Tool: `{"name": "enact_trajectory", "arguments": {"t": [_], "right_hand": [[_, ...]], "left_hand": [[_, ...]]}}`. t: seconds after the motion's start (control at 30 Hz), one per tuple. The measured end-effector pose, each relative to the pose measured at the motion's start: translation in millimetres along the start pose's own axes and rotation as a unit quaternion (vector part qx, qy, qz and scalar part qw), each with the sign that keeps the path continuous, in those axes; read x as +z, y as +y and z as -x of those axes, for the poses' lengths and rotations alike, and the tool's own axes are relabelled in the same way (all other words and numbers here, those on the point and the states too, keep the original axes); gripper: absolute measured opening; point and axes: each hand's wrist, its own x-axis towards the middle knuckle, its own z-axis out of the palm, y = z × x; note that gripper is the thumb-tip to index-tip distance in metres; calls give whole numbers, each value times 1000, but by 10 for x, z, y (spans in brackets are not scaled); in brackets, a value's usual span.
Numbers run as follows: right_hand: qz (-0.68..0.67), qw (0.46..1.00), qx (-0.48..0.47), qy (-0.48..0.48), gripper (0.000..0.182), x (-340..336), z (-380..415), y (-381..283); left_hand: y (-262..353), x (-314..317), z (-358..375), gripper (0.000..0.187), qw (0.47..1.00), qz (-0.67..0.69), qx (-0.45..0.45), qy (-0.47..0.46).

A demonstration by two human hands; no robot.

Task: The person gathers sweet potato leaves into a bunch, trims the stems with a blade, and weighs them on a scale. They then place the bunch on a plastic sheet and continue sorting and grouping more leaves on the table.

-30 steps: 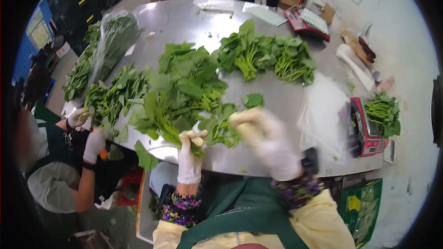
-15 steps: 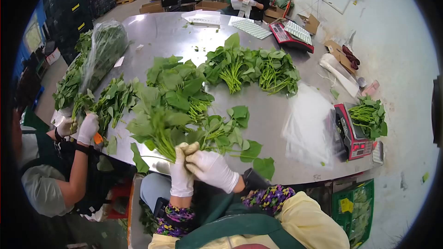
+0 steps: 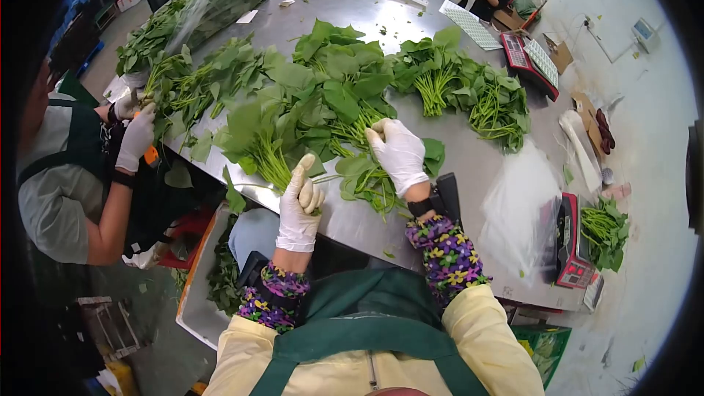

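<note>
My left hand (image 3: 299,209), in a white glove, is closed round the stems of a bunch of leafy greens (image 3: 264,150) at the table's near edge. The leaves point up and left. Over to the right, my gloved right hand (image 3: 400,155) has its fingers bent onto the stems of a loose leafy pile (image 3: 345,92); the fingertips are partly hidden. Under and beside that hand lie more loose leaves (image 3: 367,180). Two stem-forward bunches, one (image 3: 434,81) nearer and one (image 3: 499,106) further right, rest behind it.
Clear plastic bags (image 3: 517,205) lie right, beside a red scale (image 3: 576,249) bearing greens (image 3: 605,235). Another red scale (image 3: 524,62) stands at the back. A co-worker's gloved hands (image 3: 136,136) work at left near a large bagged heap (image 3: 220,4). Another person sits across the table.
My right hand has left my left hand and moved right and away, onto the leafy pile. My left hand keeps the bunch. The view has tilted down and shifted.
</note>
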Motion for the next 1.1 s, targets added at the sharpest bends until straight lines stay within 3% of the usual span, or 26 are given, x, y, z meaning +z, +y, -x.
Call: {"name": "enact_trajectory", "arguments": {"t": [0.2,0.27,0.3,0.33,0.4,0.47,0.53,0.57,0.6,0.67,0.7,0.73,0.8,0.87,0.93,1.0,1.07,1.1], "right_hand": [[41,999,14,-18,20,285,-147,40],[-86,990,80,-80,18,204,-239,125],[-310,926,154,-147,19,10,-265,124],[-515,803,219,-205,19,-216,-276,81],[-688,671,236,-142,22,-408,-210,72],[-710,647,238,-143,23,-417,-92,161],[-671,638,319,-203,24,-383,54,124],[-689,629,315,-172,22,-417,143,73],[-690,628,315,-173,22,-454,199,7],[-661,707,233,-89,22,-486,302,-80],[-605,753,236,-100,22,-464,322,-106],[-608,751,236,-98,22,-475,380,-142],[-543,816,187,-68,20,-540,473,-272],[-568,800,180,-73,17,-507,569,-387],[-494,851,157,-84,16,-386,646,-456],[-476,862,146,-94,15,-312,744,-539],[-414,903,78,-83,13,-209,865,-590],[-393,910,79,-104,11,-196,891,-606]], "left_hand": [[0,-33,-25,24,999,-29,5,44],[11,-40,-24,23,999,-32,5,44],[8,-44,-23,23,999,-29,9,39],[5,-47,-28,24,999,-26,12,35],[-6,-68,-35,24,999,-21,15,34],[-25,-71,-35,24,999,-16,14,30],[-33,-61,-42,25,998,-24,27,47],[-32,-40,-55,25,998,-25,27,44],[-27,-18,-47,25,998,-23,35,50],[-24,20,5,24,996,-20,51,66],[-24,43,26,23,996,-22,40,72],[-36,50,42,23,996,-26,40,71],[-53,70,11,20,996,-10,23,85],[-82,64,28,20,999,17,20,36],[-115,102,46,21,999,-3,16,43],[-143,84,65,29,998,-27,5,48],[-205,-42,30,32,999,-15,13,-26],[-202,-26,42,32,1000,-16,14,-21]]}}
